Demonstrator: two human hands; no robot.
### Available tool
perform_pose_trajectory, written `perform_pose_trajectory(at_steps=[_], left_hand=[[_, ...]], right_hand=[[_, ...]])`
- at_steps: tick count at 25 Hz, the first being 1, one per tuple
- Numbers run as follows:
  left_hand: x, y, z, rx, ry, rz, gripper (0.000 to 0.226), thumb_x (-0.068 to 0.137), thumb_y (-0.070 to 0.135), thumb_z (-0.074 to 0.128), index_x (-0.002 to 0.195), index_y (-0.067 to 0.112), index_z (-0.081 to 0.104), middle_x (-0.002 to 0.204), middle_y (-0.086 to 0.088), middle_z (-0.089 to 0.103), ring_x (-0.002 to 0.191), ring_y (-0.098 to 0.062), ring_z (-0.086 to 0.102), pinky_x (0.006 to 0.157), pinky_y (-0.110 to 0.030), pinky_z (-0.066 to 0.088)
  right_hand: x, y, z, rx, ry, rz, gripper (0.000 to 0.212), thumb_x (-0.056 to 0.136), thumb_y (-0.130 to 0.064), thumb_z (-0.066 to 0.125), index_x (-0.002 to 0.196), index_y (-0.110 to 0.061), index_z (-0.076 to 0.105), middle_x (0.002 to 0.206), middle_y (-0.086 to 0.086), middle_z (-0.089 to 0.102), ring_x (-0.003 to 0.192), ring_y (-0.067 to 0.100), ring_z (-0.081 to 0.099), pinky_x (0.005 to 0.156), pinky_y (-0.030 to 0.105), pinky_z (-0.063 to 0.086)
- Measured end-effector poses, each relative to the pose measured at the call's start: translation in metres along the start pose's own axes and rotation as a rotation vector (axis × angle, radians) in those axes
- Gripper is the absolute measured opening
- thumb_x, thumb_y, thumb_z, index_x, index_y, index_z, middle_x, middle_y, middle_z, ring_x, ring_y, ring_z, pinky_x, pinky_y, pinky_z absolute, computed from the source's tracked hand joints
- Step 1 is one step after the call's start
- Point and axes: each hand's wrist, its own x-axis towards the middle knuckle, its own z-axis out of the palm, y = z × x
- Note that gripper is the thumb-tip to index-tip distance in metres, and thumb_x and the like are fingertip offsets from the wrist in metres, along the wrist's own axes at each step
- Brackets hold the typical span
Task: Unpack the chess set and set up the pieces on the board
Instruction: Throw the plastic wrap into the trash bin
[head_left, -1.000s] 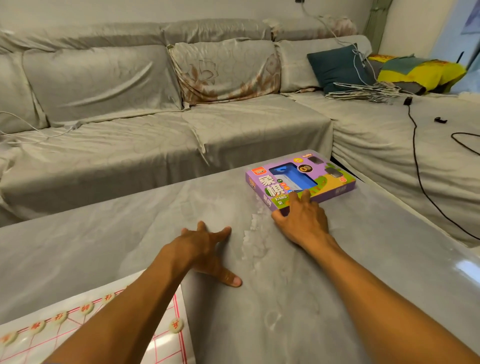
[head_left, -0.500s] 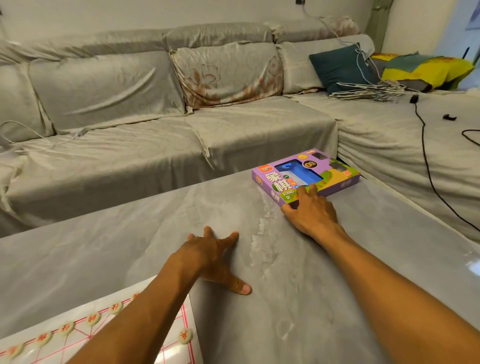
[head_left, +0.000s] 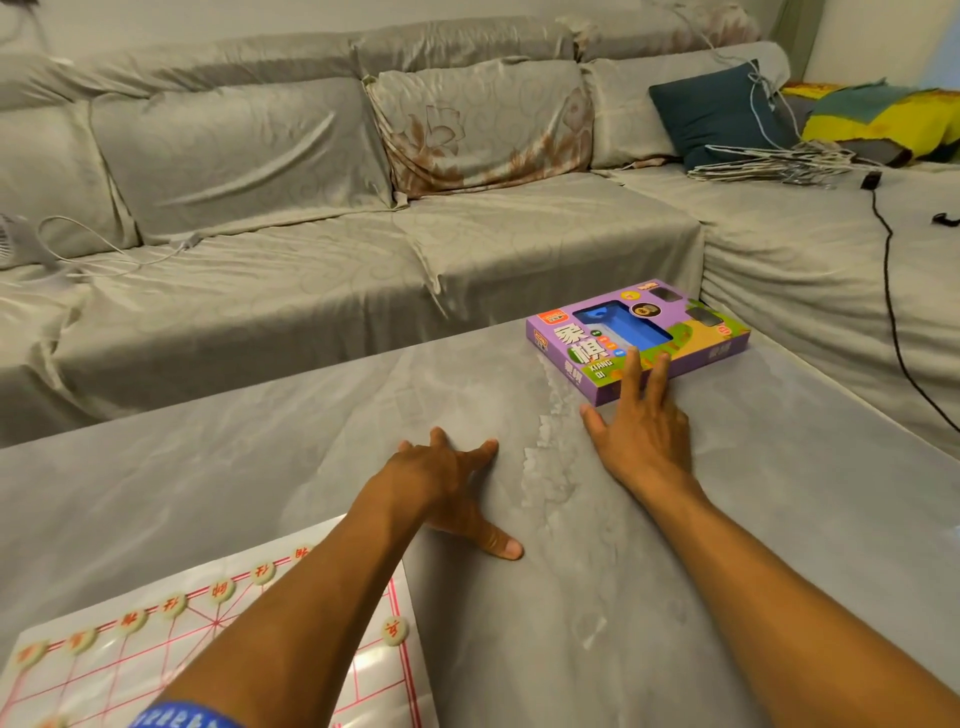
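Note:
A purple chess set box (head_left: 691, 343) lies flat at the far right of the grey table (head_left: 779, 493). My right hand (head_left: 641, 426) lies flat with spread, straight fingers, its fingertips touching the box's near edge. My left hand (head_left: 447, 483) rests palm down on the table with fingers splayed, holding nothing. At the lower left a white paper board (head_left: 379, 670) with red lines carries several round cream pieces (head_left: 394, 631) with red characters along its far row; my left forearm covers part of it.
A grey covered sofa (head_left: 311, 249) wraps around the far and right sides of the table. A dark blue cushion (head_left: 722, 114), a yellow-green cloth (head_left: 883, 119), a pile of hangers (head_left: 774, 166) and a black cable (head_left: 888, 291) lie on it. A small fan (head_left: 15, 244) stands far left.
The view has dropped slightly. My right hand has spread its fingers and reached a little further onto the box's near edge. The left hand has stayed flat on the table.

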Motion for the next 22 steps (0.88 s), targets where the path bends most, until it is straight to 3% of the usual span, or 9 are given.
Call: perform_pose_trajectory(at_steps=[4, 7, 10, 15, 22], left_hand=[[-0.003, -0.001, 0.001, 0.033, 0.047, 0.007, 0.117, 0.051, 0.088, 0.057, 0.147, 0.047, 0.003, 0.154, -0.005, 0.019, 0.131, -0.036, 0.036, 0.104, -0.044, 0.034], [-0.015, 0.003, 0.006, 0.043, 0.155, 0.012, 0.112, 0.055, 0.089, 0.053, 0.148, 0.039, 0.015, 0.147, -0.006, 0.036, 0.131, -0.033, 0.040, 0.110, -0.051, 0.023], [-0.045, 0.013, 0.021, -0.010, 0.391, 0.024, 0.092, 0.077, 0.071, 0.055, 0.149, 0.032, 0.014, 0.155, -0.006, 0.026, 0.140, -0.032, 0.027, 0.116, -0.051, 0.011], [-0.130, 0.005, 0.049, -0.358, 0.762, 0.043, 0.065, 0.094, 0.050, 0.046, 0.150, 0.031, 0.018, 0.158, 0.003, 0.019, 0.145, -0.021, 0.017, 0.118, -0.037, 0.009], [-0.269, -0.111, 0.138, -0.509, 0.926, -0.262, 0.063, 0.092, 0.038, 0.055, 0.147, 0.028, 0.028, 0.152, 0.004, 0.034, 0.140, -0.018, 0.030, 0.114, -0.037, 0.026]], right_hand=[[-0.046, -0.015, -0.004, 0.030, -0.012, -0.038, 0.076, 0.096, -0.048, 0.041, 0.154, -0.012, 0.008, 0.160, 0.016, 0.010, 0.142, 0.034, 0.026, 0.114, 0.045, 0.025], [-0.092, -0.030, -0.009, 0.042, -0.119, -0.065, 0.074, 0.098, -0.048, 0.031, 0.154, -0.010, 0.002, 0.161, 0.014, 0.009, 0.148, 0.030, 0.011, 0.119, 0.040, 0.009], [-0.133, -0.039, -0.016, 0.032, -0.163, -0.123, 0.069, 0.101, -0.045, 0.026, 0.154, -0.009, 0.003, 0.162, 0.011, 0.009, 0.149, 0.025, 0.006, 0.120, 0.037, 0.003], [-0.179, -0.040, -0.028, 0.011, -0.203, -0.186, 0.060, 0.102, -0.037, 0.027, 0.154, -0.009, 0.015, 0.161, 0.011, 0.013, 0.149, 0.024, 0.009, 0.120, 0.036, 0.004], [-0.226, -0.080, -0.049, 0.048, -0.332, -0.218, 0.055, 0.102, -0.033, 0.029, 0.152, -0.011, 0.021, 0.159, 0.011, 0.019, 0.146, 0.028, 0.016, 0.119, 0.042, 0.018]])
